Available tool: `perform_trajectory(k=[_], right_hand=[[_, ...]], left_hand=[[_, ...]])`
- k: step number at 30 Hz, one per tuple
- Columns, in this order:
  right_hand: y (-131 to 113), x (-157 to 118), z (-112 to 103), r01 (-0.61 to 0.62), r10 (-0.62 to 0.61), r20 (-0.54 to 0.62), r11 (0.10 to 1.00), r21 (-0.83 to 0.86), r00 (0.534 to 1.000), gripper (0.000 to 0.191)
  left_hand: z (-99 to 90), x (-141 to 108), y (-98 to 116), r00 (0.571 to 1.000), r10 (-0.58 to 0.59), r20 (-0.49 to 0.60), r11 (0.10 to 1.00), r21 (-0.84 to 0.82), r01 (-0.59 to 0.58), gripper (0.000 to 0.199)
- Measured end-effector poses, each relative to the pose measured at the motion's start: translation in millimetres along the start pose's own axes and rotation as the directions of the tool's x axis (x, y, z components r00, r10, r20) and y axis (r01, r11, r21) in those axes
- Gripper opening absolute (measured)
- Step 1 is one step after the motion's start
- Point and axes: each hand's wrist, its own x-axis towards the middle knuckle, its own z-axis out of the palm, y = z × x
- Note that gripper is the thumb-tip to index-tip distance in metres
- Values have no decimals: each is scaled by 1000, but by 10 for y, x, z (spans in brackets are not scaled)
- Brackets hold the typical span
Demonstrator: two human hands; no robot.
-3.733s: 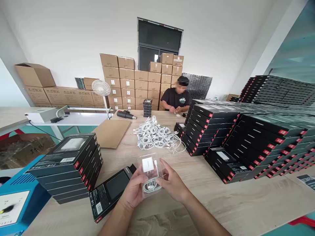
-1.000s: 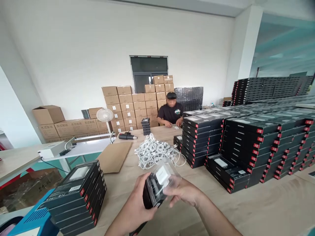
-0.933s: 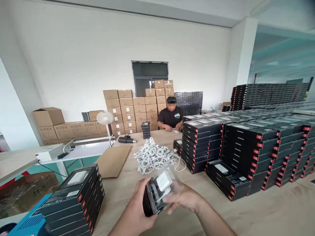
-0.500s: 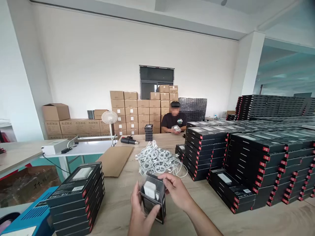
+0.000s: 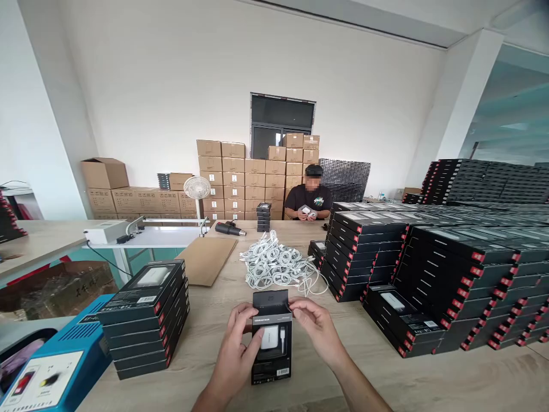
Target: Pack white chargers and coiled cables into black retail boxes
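At 9 o'clock from the hands, a blue machine [image 5: 55, 366] sits at the near edge of the wooden table [image 5: 193, 355], with a stack of black retail boxes [image 5: 143, 320] just beside it. Toward 11 o'clock lies a kraft cardboard sheet [image 5: 208, 260], and farther off a black heat gun [image 5: 229, 229].

The left hand [image 5: 234, 355] grips the left side of a black charger box [image 5: 272, 360], fingers curled round its edge and thumb on its front. The box stands nearly upright between the hands, its window facing the person and showing a white charger [image 5: 270, 337]. Whether its lower end touches the table cannot be told. The right hand [image 5: 317, 332] is partly closed, its fingertips [image 5: 298, 306] pinching the box's top right corner.

At 12 o'clock lies a heap of white cables [image 5: 278, 266], and beyond it a co-worker [image 5: 309, 197] holds a small white item [image 5: 305, 212] in both hands. From 2 to 3 o'clock, rows of stacked black boxes [image 5: 441, 286] cover the table.
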Motion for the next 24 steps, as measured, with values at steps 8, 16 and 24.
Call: perform_trajectory(k=[8, 16, 24], right_hand=[[-65, -181, 106, 129, -135, 0, 946, -299, 991, 8], [-308, -267, 98, 204, -123, 213, 888, -413, 969, 15], [-541, -135, 79, 167, -34, 281, 869, -466, 959, 6]], left_hand=[[-183, 23, 104, 998, 57, 30, 998, 7, -57, 16], [-299, 38, 423, 972, -13, 233, 999, 53, 1, 19], [-299, 179, 469, 969, -27, 244, 996, -74, 46, 21]])
